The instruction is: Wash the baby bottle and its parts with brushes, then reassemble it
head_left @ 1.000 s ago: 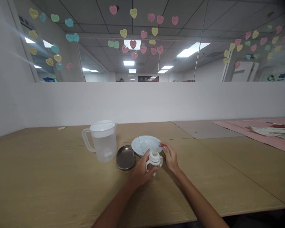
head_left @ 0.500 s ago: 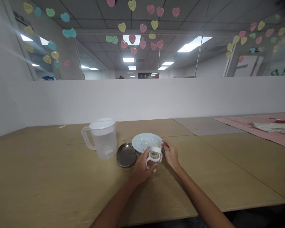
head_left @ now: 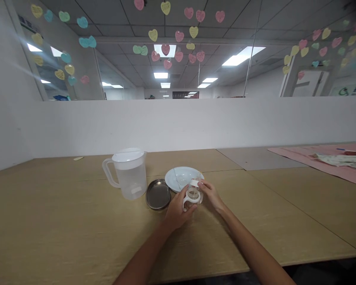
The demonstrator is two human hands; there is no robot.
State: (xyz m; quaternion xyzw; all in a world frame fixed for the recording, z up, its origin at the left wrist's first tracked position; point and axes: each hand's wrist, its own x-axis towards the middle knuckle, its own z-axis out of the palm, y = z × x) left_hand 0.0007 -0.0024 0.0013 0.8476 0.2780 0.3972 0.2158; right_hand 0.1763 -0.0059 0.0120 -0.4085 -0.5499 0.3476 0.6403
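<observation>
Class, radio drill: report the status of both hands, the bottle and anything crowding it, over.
Left hand gripping handled bottle, mouth uncovered. Right hand pinching white cap, off the bottle. Crowding: white bowl just beyond, metal dish to the left.

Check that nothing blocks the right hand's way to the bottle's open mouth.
Nothing visible stands in between except the white cap in the right hand itself. The left hand holds the bottle from its left side, leaving the mouth uncovered; the white bowl lies beyond.

Pitcher (head_left: 132, 180) left — dish (head_left: 158, 195) between — bowl (head_left: 170, 180) right, behind bottle (head_left: 192, 194).
</observation>
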